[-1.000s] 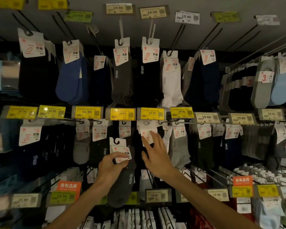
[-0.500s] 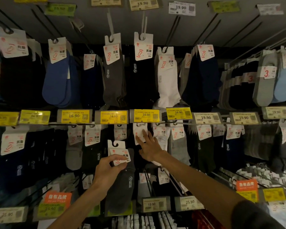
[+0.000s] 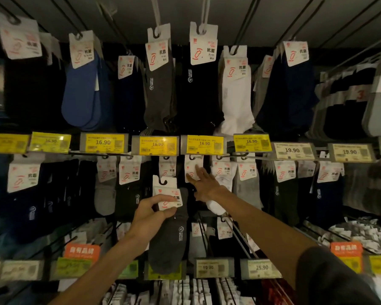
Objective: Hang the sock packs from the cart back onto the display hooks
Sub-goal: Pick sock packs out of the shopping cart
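My left hand [image 3: 151, 213] pinches the white header card of a dark grey sock pack [image 3: 171, 234], holding it up in front of the middle row of hooks. The pack's hook slot is free, below the hooks. My right hand [image 3: 204, 182] reaches further in with straight fingers and touches the white card of a black sock pack [image 3: 193, 167] that hangs on a display hook [image 3: 193, 156] under a yellow 16.90 price tag [image 3: 204, 144]. Another hanging pack [image 3: 167, 169] sits just above the held one.
Rows of hanging sock packs fill the wall: blue [image 3: 86, 91], dark grey [image 3: 160, 89], white [image 3: 237, 93]. Long bare hooks [image 3: 235, 236] jut out toward me below my right arm. An orange sign [image 3: 81, 252] and more price tags line the lower rail.
My right hand has reached deeper and up to the hanging pack's card. The left hand has kept its grip on the grey pack and lifted it slightly. The view has moved closer to the wall.
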`<state>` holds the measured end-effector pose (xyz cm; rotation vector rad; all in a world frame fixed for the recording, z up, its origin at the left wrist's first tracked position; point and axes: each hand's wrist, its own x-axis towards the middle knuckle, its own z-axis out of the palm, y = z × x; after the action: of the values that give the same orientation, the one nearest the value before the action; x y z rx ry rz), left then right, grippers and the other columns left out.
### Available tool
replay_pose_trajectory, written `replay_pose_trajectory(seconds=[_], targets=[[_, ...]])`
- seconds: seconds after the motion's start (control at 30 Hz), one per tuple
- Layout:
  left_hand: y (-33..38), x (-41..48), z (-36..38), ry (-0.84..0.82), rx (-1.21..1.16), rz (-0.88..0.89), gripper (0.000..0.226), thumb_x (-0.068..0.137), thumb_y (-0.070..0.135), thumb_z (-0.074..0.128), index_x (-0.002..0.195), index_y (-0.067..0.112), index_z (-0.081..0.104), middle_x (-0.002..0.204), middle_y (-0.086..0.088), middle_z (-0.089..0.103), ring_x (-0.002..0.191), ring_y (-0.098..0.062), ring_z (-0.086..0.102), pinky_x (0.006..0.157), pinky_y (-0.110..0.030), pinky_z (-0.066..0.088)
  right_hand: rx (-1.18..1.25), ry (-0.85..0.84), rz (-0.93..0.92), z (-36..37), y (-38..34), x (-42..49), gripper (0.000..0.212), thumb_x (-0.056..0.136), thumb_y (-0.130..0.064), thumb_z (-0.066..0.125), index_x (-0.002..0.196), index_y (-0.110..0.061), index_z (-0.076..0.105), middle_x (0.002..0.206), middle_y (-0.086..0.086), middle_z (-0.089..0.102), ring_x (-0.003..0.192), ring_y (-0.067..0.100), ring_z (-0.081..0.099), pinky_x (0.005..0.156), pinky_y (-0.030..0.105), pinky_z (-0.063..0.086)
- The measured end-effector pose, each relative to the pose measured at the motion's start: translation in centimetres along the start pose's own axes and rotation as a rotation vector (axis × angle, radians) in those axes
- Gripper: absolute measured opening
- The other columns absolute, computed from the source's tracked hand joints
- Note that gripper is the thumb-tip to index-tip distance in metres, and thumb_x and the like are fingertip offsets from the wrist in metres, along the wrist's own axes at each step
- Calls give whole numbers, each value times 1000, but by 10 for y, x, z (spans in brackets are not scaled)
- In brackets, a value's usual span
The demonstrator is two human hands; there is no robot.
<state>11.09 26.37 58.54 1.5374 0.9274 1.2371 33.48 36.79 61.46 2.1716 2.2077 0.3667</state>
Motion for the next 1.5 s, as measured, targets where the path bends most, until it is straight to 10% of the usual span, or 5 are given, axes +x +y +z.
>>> replay_pose_trajectory(seconds=[0.2, 0.47, 0.67, 1.13, 1.5], targets=[[5, -13, -8, -45, -6, 62, 72, 91, -5, 64, 131, 49, 41, 121, 11, 63, 108, -4, 60, 73, -16, 53, 353, 103, -72, -15, -18, -39, 63, 99, -6, 45, 156, -17, 21, 163, 18, 4, 151, 32, 4, 122, 38, 13], [10, -20, -25, -21, -78, 64, 87, 94, 5, 65, 155, 44, 17, 115, 21, 60, 95, 6, 60, 58, -9, 51, 1661, 405, -56, -26, -94, -134, 31, 108, -28, 31, 113, -25, 61, 110, 4, 70, 103, 15, 67, 75, 20, 54], [24, -29, -34, -51, -124, 129, 78, 95, 7, 64, 152, 48, 30, 134, 11, 61, 110, -5, 63, 69, -18, 57, 1608, 416, -173, -48, -113, -155, 54, 93, -10, 64, 137, -29, 40, 128, 0, 61, 120, 13, 58, 103, 38, 50], [41, -8, -50, -109, -140, 134, 71, 94, 8, 65, 134, 60, 37, 95, 31, 71, 89, 6, 69, 67, -16, 56, 1667, 615, -162, -67, -131, -142, 56, 90, 0, 65, 135, -26, 45, 124, 3, 64, 110, 10, 64, 86, 26, 57], [53, 6, -48, -144, -24, 181, 66, 97, 13, 63, 149, 45, 38, 129, 12, 63, 113, -3, 60, 81, -17, 56, 1704, 691, -93, -68, -126, -117, 39, 90, -3, 67, 118, -29, 58, 109, -8, 71, 106, 9, 67, 88, 31, 58]])
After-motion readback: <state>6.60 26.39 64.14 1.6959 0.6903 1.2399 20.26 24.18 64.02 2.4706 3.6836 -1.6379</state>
